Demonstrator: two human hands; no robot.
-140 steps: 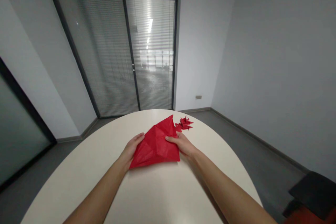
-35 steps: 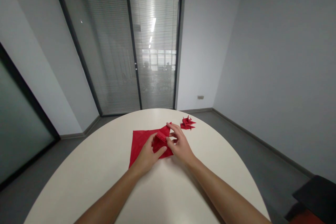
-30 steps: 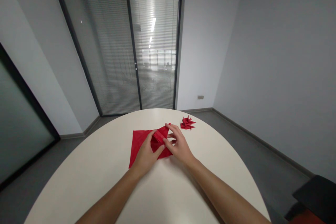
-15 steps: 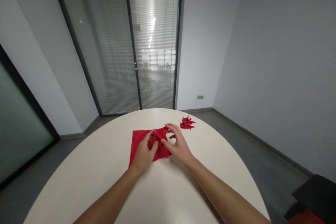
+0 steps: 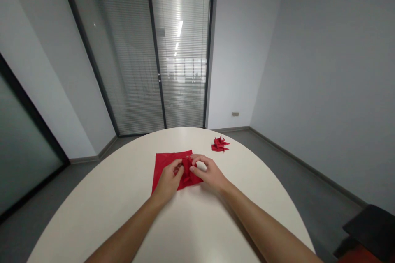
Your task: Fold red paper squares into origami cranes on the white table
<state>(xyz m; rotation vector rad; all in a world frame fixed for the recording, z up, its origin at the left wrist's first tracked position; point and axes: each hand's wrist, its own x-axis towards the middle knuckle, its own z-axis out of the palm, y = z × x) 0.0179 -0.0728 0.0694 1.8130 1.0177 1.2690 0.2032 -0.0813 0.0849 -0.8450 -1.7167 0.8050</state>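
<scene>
Between my two hands is a piece of folded red paper point(image 5: 187, 167), its narrow upright folds facing me. My left hand point(image 5: 169, 177) pinches its left side with thumb and fingers. On the other side my right hand point(image 5: 210, 173) grips the right edge, fingers curled over the top and thumb in front. Beneath lies a flat red sheet point(image 5: 162, 164), partly covered by my hands and the folded piece. Fingertips hide some of the folds.
Several folded red paper cranes point(image 5: 220, 144) sit bunched at the far right of the round white table point(image 5: 123, 197). A dark chair point(image 5: 373, 230) stands at the lower right. Beyond the table is a glass partition with blinds point(image 5: 132, 70).
My right fingers have come down and inward from the far corner. The folded paper between my hands has drawn narrower, and the sheet's upper right corner shows more. The cranes have not moved.
</scene>
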